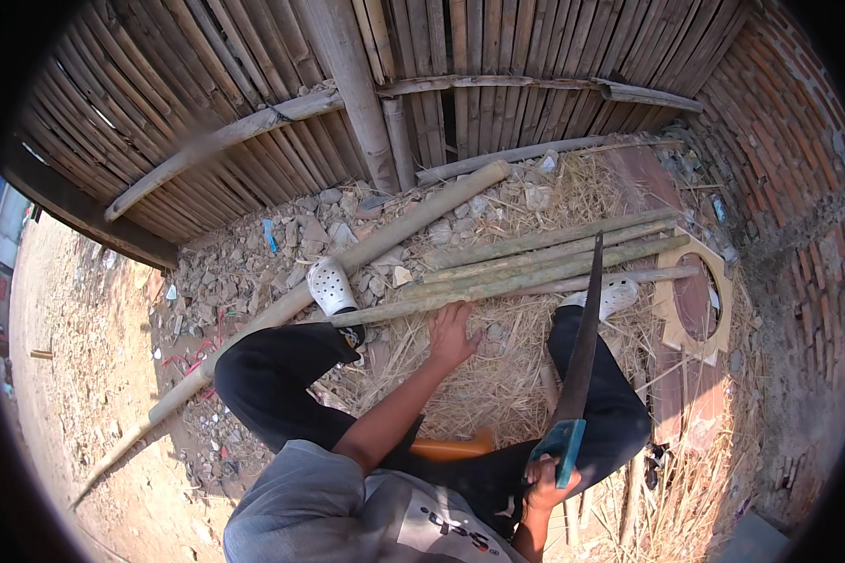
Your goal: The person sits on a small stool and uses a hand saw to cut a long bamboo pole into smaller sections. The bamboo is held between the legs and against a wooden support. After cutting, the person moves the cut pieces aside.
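Observation:
My right hand (545, 483) is closed around the teal handle of a handsaw (582, 361), low in front of my right thigh. Its long dark blade points up and away, the tip crossing in front of the far ends of several green bamboo poles (535, 274). With the thumb spread aside, my left hand (453, 336) reaches out. Its fingertips touch the near edge of the closest bamboo pole (394, 308). That pole slants from beside my left shoe toward the upper right, lying alongside the others.
A thick bamboo pole (366, 246) lies diagonally over rubble (291, 225) by my left white clog (329, 286). Right of the poles is a pale oval frame (718, 314). An orange seat (453, 445) shows under me. A bamboo wall (253, 66) and brick wall (789, 188) enclose the spot.

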Demonstrator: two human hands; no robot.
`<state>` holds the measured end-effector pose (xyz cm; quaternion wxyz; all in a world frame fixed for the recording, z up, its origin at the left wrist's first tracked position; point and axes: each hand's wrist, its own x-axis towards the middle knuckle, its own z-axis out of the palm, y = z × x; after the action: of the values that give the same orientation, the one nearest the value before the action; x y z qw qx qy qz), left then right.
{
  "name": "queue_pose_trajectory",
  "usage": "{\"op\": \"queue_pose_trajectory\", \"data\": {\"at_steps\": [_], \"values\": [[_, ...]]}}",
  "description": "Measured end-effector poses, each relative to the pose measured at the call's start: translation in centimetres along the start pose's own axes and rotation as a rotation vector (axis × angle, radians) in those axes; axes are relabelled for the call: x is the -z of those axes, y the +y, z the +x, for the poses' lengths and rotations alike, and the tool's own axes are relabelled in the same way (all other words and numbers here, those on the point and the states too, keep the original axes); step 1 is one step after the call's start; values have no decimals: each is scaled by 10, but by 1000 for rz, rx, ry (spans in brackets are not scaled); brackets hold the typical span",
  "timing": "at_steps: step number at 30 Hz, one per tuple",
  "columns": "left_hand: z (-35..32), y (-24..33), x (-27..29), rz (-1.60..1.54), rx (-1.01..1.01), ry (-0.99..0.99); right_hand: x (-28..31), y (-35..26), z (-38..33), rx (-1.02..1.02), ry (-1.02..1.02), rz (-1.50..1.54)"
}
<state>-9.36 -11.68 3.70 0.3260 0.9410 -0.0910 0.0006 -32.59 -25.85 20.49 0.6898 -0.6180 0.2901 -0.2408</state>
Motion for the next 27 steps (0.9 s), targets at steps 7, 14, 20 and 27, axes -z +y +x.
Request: {"op": "queue_pose_trajectory", "data": {"at_steps": [7,14,20,27], "values": [[-15,-119,50,561,578,81,-6,13,8,-32,-68,-3],[34,-152,87,574,165,-563,-4,18,-4,-27,-165,-175],[42,-156,89,558,172,-526,-3,33,-15,-11,-179,-164],[27,-164,117,539,151,-229,-1,27,-14,-79,-209,-124]]}}
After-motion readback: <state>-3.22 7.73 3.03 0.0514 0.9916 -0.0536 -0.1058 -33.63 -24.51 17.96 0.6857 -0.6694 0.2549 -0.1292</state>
